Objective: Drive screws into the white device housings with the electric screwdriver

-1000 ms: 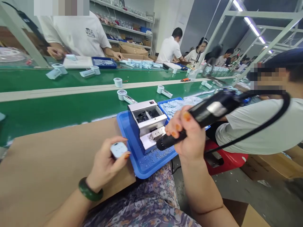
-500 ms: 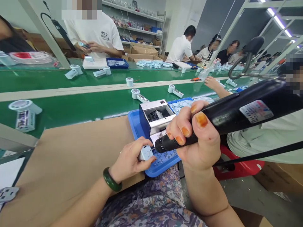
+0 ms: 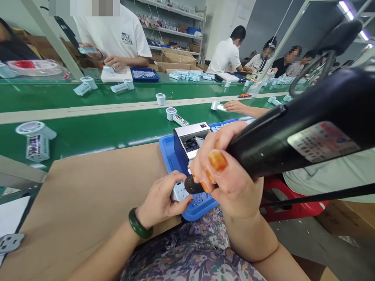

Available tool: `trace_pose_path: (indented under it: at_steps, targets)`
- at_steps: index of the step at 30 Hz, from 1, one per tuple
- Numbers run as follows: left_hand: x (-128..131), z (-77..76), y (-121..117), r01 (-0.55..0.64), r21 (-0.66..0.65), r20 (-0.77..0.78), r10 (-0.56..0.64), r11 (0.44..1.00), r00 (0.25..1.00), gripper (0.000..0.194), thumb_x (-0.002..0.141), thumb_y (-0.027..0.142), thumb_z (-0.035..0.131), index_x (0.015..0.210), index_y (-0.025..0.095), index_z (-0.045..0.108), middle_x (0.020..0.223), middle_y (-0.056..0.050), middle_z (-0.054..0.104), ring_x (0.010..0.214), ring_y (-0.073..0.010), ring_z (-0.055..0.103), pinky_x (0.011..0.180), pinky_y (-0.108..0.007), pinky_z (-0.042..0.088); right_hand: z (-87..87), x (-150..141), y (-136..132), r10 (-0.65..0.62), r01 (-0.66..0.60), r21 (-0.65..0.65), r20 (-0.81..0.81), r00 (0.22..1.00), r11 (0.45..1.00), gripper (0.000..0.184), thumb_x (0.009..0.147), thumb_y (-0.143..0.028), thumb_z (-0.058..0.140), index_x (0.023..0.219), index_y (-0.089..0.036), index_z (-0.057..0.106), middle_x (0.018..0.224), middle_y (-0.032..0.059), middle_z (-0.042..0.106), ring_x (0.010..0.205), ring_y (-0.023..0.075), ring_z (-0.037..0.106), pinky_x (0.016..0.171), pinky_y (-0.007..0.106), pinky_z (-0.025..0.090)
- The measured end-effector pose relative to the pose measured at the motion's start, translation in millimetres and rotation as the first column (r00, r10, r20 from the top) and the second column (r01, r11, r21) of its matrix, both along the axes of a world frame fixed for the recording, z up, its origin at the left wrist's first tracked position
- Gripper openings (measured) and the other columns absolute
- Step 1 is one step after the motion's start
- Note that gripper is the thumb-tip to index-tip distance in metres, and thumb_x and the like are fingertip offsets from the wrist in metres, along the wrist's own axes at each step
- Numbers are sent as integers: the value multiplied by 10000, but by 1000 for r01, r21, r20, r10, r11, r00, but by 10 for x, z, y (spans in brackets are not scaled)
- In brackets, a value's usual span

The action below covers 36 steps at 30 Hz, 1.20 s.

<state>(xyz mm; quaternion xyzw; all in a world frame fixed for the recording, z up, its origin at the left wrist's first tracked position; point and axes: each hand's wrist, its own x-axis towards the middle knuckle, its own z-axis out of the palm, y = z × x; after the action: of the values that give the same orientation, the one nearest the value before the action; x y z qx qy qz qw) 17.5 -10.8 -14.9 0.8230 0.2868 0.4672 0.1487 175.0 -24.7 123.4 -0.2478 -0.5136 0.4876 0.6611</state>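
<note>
My left hand (image 3: 162,197) is closed around a small pale-blue plastic housing (image 3: 179,191) with dark holes in its face, held over the edge of the blue tray (image 3: 195,214). My right hand (image 3: 230,175) grips a black electric screwdriver (image 3: 281,136) whose body slants up to the right. The tool's nose meets the housing's face, and its bit is hidden from sight. Loose screws (image 3: 201,199) lie in the tray below. Behind my right hand stands a silver-and-black screw feeder (image 3: 190,132), partly covered by the fingers.
Brown cardboard (image 3: 96,199) covers the bench on my left. On the green conveyor (image 3: 125,128) stand white-blue cups with attached boxes (image 3: 36,136). A co-worker's hand (image 3: 236,106) reaches in from the right, near a red stool (image 3: 293,203). Another person (image 3: 117,43) works across the belt.
The screwdriver has moved left and closer in, its nose now against the housing. The co-worker's hand at right has reached left to a cup-and-box piece on the belt.
</note>
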Motion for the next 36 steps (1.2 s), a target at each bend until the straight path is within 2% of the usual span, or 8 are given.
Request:
trace_pose_path:
  at_steps: [5,9,11,15,22,31,33,36]
  targets:
    - [-51,-90,22,-31,-176,17,34,984,999,230,929,402,661,1081,229,643,899,-37,767,714,-205,726,669,-295,615,-38,-129,50,74,-63,81,-139,988,995,345,863,-473,857,804,-249,602,663,-88,566,423,67,448,436,248,414]
    - [-136,-28,44,-48,-219,22,54,975,998,203,947,367,632,1080,214,638,879,-28,755,648,-174,691,615,-270,581,-103,87,38,-21,50,130,-215,976,990,235,895,-284,810,865,-252,579,576,-134,532,391,50,451,469,213,468]
    - [-167,9,55,-82,-252,37,94,964,995,220,963,400,616,1066,207,636,888,-34,753,630,-168,681,598,-269,567,-155,300,12,-130,173,180,-227,965,968,227,908,-291,788,884,-256,565,556,-146,514,383,44,455,485,203,488]
    - [-167,3,79,-104,-255,42,119,961,992,228,965,435,632,1036,218,646,850,-14,732,572,-153,643,557,-263,530,-345,628,26,-356,379,196,-144,923,904,203,917,-296,789,912,-252,591,587,-131,536,420,54,500,508,213,511]
    - [-193,-112,111,-90,-267,80,115,960,990,205,997,407,636,1107,235,623,750,24,673,543,-157,646,515,-256,527,-614,561,224,-346,346,128,-20,938,930,261,927,-411,787,913,-247,585,587,-113,515,448,73,496,499,250,460]
    - [-179,-78,92,-68,-245,69,87,967,994,168,971,354,629,1090,237,609,745,27,675,537,-142,625,512,-237,523,-607,473,233,-354,358,-39,88,931,933,233,839,-267,805,833,-221,577,560,-108,530,447,66,485,483,242,429]
    - [-143,-38,67,-89,-225,45,101,970,994,169,949,351,629,1066,230,614,762,19,696,524,-136,617,512,-235,516,-536,500,178,-312,319,-77,87,946,945,252,853,-305,812,847,-224,573,537,-116,524,434,69,486,480,242,434]
    - [-75,15,16,-108,-181,-20,106,977,994,185,905,350,639,1038,221,633,833,-12,748,580,-156,667,560,-250,537,-315,486,23,-249,248,-35,-69,966,968,283,886,-344,800,840,-244,539,532,-135,502,403,61,472,483,234,462]
